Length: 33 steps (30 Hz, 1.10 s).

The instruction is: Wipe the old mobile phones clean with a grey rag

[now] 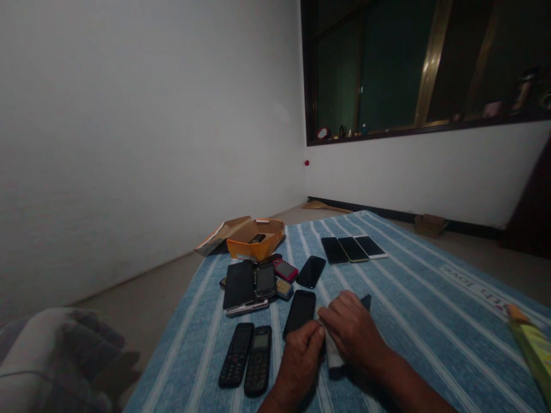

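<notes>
Left hand (301, 351), right hand (353, 326): fingers pinch pale grey cloth (333, 351), likely for tautness. Three flat dark-screened phones (353, 249) abreast near far edge of blue striped cover (413, 310), perhaps grouped by type.

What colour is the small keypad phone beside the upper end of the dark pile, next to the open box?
Pinkish red, seen in the head view.
</notes>
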Motion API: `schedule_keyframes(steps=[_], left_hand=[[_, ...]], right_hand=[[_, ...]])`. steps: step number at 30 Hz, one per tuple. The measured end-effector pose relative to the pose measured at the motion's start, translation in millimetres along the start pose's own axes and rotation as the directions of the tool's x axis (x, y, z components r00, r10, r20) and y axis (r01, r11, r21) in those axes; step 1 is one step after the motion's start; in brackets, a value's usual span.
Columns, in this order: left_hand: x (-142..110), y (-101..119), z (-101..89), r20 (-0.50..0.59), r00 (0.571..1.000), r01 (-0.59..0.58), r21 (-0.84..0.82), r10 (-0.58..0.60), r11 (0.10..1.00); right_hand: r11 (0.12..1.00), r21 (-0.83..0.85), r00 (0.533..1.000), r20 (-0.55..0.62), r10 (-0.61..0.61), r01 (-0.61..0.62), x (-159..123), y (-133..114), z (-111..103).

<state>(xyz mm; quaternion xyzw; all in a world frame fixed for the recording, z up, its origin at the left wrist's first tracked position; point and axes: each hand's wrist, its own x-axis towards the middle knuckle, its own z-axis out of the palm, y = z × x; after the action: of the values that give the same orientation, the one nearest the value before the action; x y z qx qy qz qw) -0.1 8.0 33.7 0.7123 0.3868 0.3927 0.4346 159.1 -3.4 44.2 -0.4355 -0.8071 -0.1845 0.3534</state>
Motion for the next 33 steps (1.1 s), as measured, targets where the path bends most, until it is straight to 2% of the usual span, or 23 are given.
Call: schedule_keyframes(steps=[6,9,14,22,28,33], left_hand=[[-1.0,3.0,-0.9,0.029,0.999,-0.02,-0.002,0.02,1.0],[-1.1,3.9,-0.3,0.038,0.999,-0.009,-0.013,0.009,1.0],[-1.9,7.9,-0.5,0.059,0.998,-0.013,-0.041,0.016,0.999],[-2.8,9.7,-0.2,0.047,0.998,-0.052,-0.017,0.053,0.999],[-1.6,5.2,-0.3,0.069,0.997,-0.04,-0.031,0.042,0.999],[-1.3,6.3,-0.4,0.071,0.997,-0.011,-0.044,0.014,0.999]], right_hand=[[0.981,0.188,0.974,0.227,0.006,-0.05,1.0,1.6,-23.8],[0.963,0.26,0.957,0.29,-0.006,-0.072,0.1,5.3,-34.5],[0.964,0.251,0.938,0.345,0.0,-0.092,-2.5,9.7,-32.4],[0.973,0.2,0.935,0.352,0.034,-0.111,-4.7,17.3,-24.7],[0.967,0.198,0.887,0.458,0.053,-0.16,-3.9,35.8,-32.7],[0.958,0.196,0.881,0.463,0.098,-0.209,-10.9,57.9,-37.8]])
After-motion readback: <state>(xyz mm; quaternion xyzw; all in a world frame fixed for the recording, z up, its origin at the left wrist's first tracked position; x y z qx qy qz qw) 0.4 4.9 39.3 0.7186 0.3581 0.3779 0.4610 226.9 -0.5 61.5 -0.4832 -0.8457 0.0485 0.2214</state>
